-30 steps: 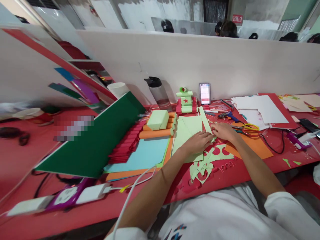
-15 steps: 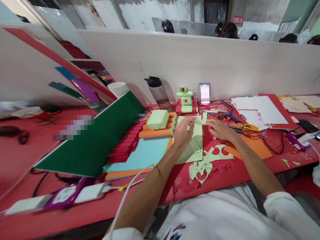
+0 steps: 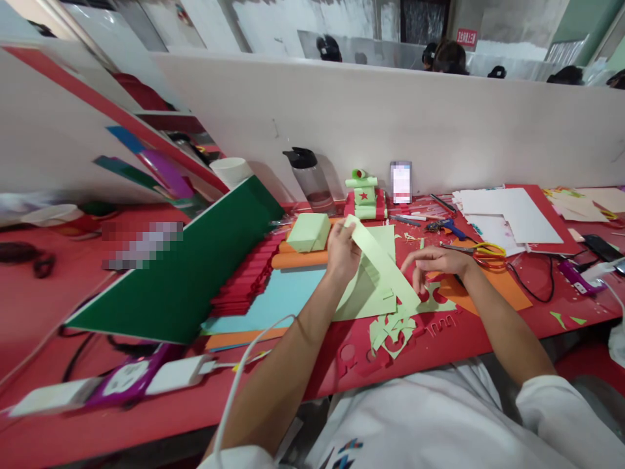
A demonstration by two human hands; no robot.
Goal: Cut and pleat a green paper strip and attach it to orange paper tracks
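My left hand (image 3: 343,251) pinches the upper end of a long light green paper strip (image 3: 383,260). The strip slants down to the right, over a larger light green sheet (image 3: 359,296) on the table. My right hand (image 3: 437,264) is beside the strip's lower end with its fingers apart and bent, holding nothing I can see. Light green offcuts (image 3: 393,332) lie in front of the strip. Close to the right wrist are scissors with yellow and red handles (image 3: 489,254), on an orange sheet (image 3: 512,290).
A green board (image 3: 180,280) leans at the left beside red folded strips (image 3: 249,277), orange rolls (image 3: 297,260) and a light green block (image 3: 308,232). Behind stand a bottle (image 3: 312,182), a paper model with a star (image 3: 364,195) and a phone (image 3: 401,182). A white cable (image 3: 234,397) crosses my left forearm.
My left hand has lifted the light green strip off the sheet and tilted it. The right hand has moved a little right and toward me, away from the strip's top.
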